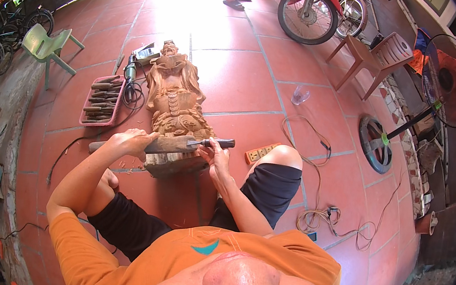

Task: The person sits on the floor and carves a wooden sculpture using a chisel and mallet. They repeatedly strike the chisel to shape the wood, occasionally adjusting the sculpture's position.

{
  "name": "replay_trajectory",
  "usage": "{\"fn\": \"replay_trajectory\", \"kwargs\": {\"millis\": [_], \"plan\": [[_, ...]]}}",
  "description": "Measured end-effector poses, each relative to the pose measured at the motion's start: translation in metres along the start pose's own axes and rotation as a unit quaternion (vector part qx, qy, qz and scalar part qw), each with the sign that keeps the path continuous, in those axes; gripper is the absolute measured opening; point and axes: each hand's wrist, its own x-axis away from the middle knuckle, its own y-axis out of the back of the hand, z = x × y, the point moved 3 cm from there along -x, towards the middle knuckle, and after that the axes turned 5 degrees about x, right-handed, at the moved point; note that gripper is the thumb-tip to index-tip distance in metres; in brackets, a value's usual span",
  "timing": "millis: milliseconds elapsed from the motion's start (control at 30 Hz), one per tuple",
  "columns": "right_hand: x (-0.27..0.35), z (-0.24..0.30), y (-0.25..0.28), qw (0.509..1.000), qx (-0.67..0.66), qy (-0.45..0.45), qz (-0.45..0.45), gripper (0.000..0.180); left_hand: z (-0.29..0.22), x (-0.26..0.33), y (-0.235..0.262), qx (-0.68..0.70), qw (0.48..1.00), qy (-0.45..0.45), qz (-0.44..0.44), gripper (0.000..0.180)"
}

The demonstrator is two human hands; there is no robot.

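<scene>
Statue (175, 91) just beyond the left hand (136, 142) and right hand (214, 155) looks mostly carved tbh; blocky base (169, 167) right below them seems rough, probably unfinished. Left's gripping a long wooden bar (172, 145), right's pinching a chisel (223, 143) at its end.

Left hand (136, 143) and right hand (216, 156) (fingers (215, 147) curled) hover close, left elbow (59, 204) bent outward.
</scene>
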Motion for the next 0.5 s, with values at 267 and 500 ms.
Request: {"fn": "replay_trajectory", "kwargs": {"millis": [267, 500], "plan": [[0.0002, -0.0011, -0.0004, 1.000, 0.000, -0.002, -0.006, 0.019, 0.0042, -0.0031, -0.0046, 0.002, 1.000, -0.002, -0.001, 0.099], [0.0000, -0.0011, 0.0002, 1.000, 0.000, -0.002, -0.007, 0.019, -0.0013, 0.0008, 0.0010, 0.001, 1.000, 0.004, 0.007, 0.100]]}}
